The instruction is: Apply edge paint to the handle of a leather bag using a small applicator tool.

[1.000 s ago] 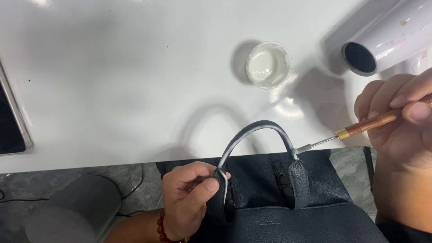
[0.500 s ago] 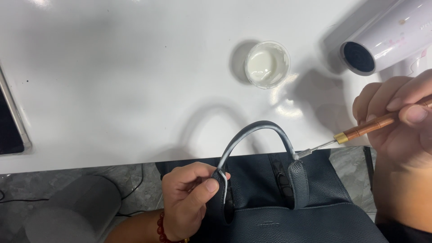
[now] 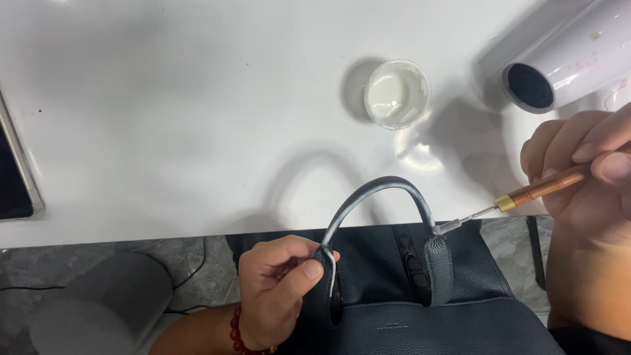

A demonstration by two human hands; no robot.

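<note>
Handbag handle (image 3: 388,190) arches over desk (image 3: 164,131) edge, dark navy bag (image 3: 447,315) hanging below. Left hand (image 3: 276,296) fingers clamped on handle's near base, unchanged. Right hand (image 3: 585,177) fingers pinched on fine brush (image 3: 519,197); tip has crept down to handle's far base. White-liquid cup (image 3: 397,94) and hairdryer (image 3: 572,59) unmoved.

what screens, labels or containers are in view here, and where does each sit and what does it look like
Dark screen device: left edge of the white table, flat, black glass in a pale rim, cut off by the frame.
Small round cup: upper middle of the table, clear plastic, white liquid inside.
Small embossed mark: front of the dark blue bag, too faint to make out.
</note>
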